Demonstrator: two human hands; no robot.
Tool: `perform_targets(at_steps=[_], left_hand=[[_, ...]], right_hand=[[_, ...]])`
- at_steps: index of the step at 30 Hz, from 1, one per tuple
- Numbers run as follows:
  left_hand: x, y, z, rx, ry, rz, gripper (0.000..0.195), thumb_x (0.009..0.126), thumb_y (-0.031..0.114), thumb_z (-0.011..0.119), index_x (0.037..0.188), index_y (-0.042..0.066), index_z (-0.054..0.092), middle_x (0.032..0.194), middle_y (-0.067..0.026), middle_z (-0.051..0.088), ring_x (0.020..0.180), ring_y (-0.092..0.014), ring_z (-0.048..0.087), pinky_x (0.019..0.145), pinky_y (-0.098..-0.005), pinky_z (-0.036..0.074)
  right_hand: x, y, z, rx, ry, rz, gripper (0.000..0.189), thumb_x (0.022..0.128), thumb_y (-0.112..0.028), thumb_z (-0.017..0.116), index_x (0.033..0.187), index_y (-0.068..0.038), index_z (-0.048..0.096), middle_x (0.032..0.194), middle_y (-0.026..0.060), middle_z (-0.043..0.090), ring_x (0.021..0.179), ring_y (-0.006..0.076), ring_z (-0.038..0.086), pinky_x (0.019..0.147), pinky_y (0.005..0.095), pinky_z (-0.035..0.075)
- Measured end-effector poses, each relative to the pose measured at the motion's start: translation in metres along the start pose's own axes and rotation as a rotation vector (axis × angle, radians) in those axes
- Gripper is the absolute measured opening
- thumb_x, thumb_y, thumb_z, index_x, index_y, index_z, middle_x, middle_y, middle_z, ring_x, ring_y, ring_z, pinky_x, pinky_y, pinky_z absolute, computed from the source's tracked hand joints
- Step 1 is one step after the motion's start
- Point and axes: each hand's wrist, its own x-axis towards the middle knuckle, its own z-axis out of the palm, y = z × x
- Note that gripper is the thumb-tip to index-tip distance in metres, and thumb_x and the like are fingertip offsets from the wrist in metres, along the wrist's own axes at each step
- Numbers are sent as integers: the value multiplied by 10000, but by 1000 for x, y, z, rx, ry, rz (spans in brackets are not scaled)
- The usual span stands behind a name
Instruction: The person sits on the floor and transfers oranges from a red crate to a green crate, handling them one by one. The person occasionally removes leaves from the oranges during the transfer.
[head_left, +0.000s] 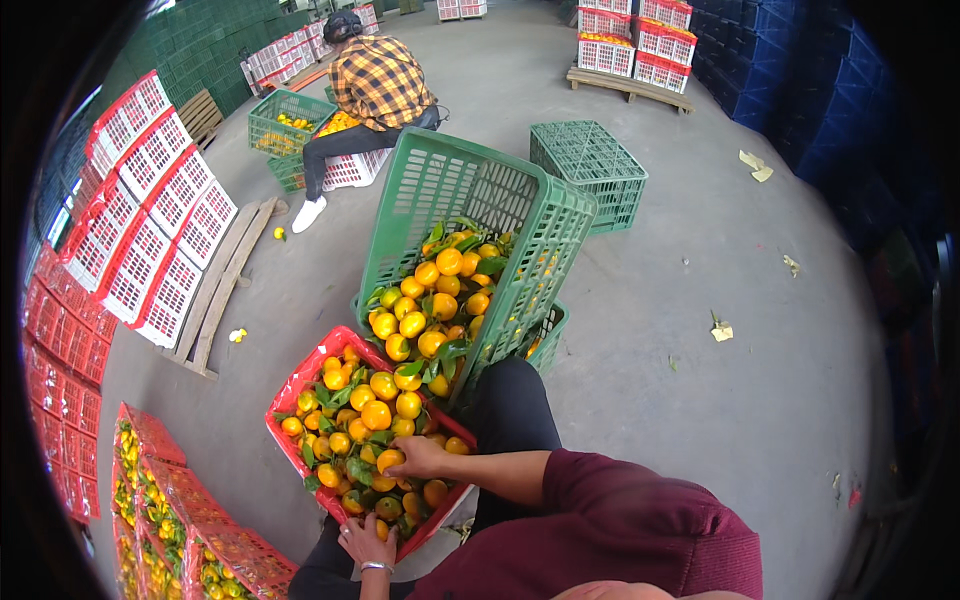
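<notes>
A crate lined with red plastic film (281, 409) stands before me, filled with leafy oranges or mandarins (376, 415). My right hand (420, 457) reaches in from the right, its fingers on an orange fruit (390, 460) near the crate's middle. At the near edge, my left hand (370, 541), with a bracelet and a ring, has its fingers around a small orange fruit (382, 529). A large green plastic crate (525, 262) is tilted against the far side of the lined crate, its leafy fruit heaped towards the lined crate's rim.
Another green crate (555, 337) is under the tilted one; a closed-looking green crate (589, 176) stands beyond. A person in a checked shirt (382, 82) sits beside crates at the back. Stacked white crates (161, 217) on a wooden pallet (217, 292) and fruit-filled red-wrapped crates (180, 495) line the left.
</notes>
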Motion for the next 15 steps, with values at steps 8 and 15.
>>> perform_targets(at_steps=[8,15], left_hand=[[-6,-49,32,-397,-226,177,805,872,423,737,1545,126,410,1449,-258,479,1295,-469,494,1104,-494,440],[-16,-37,3,-264,70,164,669,840,603,724,1296,125,614,1160,-166,604,1176,-358,566,1090,-523,368]], right_hand=[[-16,8,18,-98,-247,88,818,733,-719,792,1094,13,734,1024,198,741,920,320,693,809,455,566],[-58,0,32,811,-278,276,562,898,-374,820,1273,7,651,1077,114,727,961,164,693,810,344,549]])
